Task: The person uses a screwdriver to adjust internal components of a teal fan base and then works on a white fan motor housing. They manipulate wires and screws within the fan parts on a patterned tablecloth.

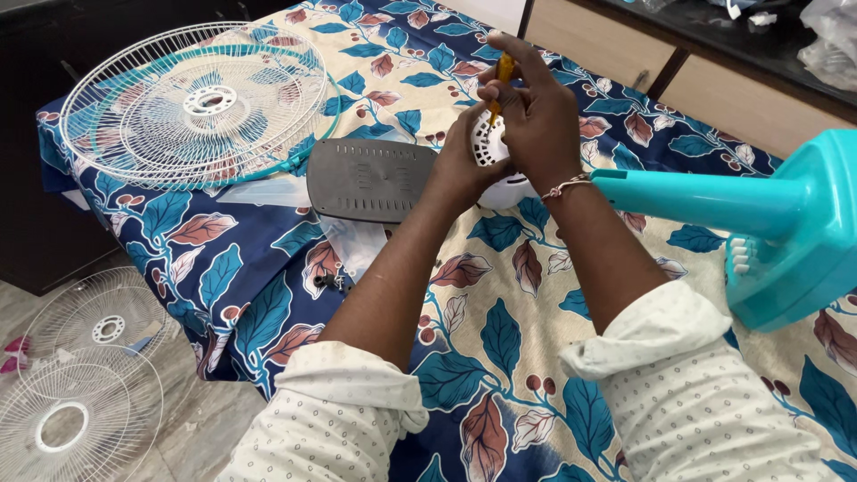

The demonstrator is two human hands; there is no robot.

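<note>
A white fan motor housing [500, 165] is steadied by the left hand [464, 165] while a yellow-handled screwdriver [502, 80], pinched in the right hand [540, 116], is held upright at its twelve o'clock edge.

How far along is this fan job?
Done: the wire guards lie off on the bed, the grey plate beside them. In hand: the left hand steadies the white motor housing; the right hand works a yellow screwdriver. Left: the teal stand lies apart.
</note>
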